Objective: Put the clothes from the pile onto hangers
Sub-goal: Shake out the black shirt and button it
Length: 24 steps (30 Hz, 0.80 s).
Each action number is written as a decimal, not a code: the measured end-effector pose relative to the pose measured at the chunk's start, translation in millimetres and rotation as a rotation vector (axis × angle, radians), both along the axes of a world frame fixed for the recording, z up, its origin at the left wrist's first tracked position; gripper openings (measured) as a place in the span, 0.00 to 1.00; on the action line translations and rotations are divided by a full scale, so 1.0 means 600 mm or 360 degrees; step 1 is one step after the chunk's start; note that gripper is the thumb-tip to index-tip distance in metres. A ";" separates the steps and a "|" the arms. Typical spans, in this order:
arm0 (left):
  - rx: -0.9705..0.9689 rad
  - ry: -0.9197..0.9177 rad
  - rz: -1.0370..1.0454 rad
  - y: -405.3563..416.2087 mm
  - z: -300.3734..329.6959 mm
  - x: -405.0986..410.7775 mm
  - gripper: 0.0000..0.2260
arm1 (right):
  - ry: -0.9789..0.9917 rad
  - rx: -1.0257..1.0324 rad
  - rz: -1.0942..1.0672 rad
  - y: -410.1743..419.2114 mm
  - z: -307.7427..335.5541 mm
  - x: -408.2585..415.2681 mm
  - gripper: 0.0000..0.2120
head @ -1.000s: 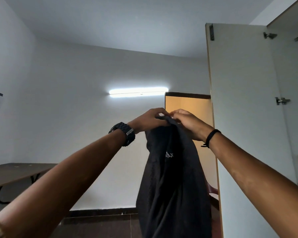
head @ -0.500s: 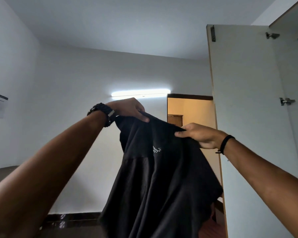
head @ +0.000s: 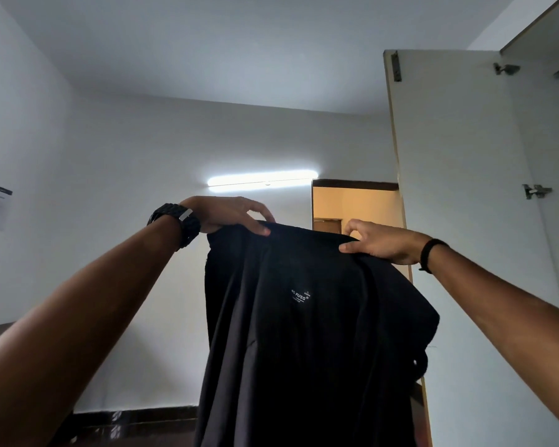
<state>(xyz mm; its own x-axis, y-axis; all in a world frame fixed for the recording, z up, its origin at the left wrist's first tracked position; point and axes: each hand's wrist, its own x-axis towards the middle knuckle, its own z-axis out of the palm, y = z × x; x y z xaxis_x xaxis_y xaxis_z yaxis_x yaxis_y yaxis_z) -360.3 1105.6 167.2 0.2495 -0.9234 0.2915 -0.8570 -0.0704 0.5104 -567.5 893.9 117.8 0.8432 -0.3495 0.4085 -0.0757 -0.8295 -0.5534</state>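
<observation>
The left hand (head: pixel 226 214) and right hand (head: pixel 381 241) each pinch the top edge of the black shirt (head: pixel 304 333), held up high by the open wardrobe door (head: pixel 449 188), with no hanger in sight yet.

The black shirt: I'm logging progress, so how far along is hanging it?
Done: the black fabric shirt with white print is off the pile and held up, spread. In hand: left hand and right hand grip its top edge. Left: no hanger is visible, so hanging it remains.
</observation>
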 end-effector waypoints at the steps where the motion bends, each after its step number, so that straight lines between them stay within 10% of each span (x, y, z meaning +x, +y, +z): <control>1: 0.0017 0.0054 -0.0021 0.000 0.003 0.000 0.17 | -0.0086 -0.0156 -0.0055 -0.004 -0.002 0.005 0.05; 8: 0.0056 0.0311 -0.0358 0.007 0.005 0.017 0.09 | -0.0143 0.0288 0.0460 -0.016 -0.008 0.005 0.09; 17: -0.0345 -0.1062 0.0358 -0.012 0.032 0.002 0.06 | -0.0038 0.0564 0.0420 0.012 -0.027 0.020 0.12; 24: -0.0434 -0.1161 0.0606 -0.012 0.051 0.014 0.16 | -0.0014 0.0846 0.0429 0.018 -0.010 0.013 0.13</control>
<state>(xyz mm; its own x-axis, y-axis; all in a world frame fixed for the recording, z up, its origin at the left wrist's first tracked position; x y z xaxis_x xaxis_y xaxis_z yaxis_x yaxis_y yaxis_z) -352.0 1098.7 197.8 0.1919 -0.6897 0.6982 -0.9200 -0.3742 -0.1167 -559.6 904.6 112.1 0.9280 -0.2819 0.2436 0.1057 -0.4278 -0.8977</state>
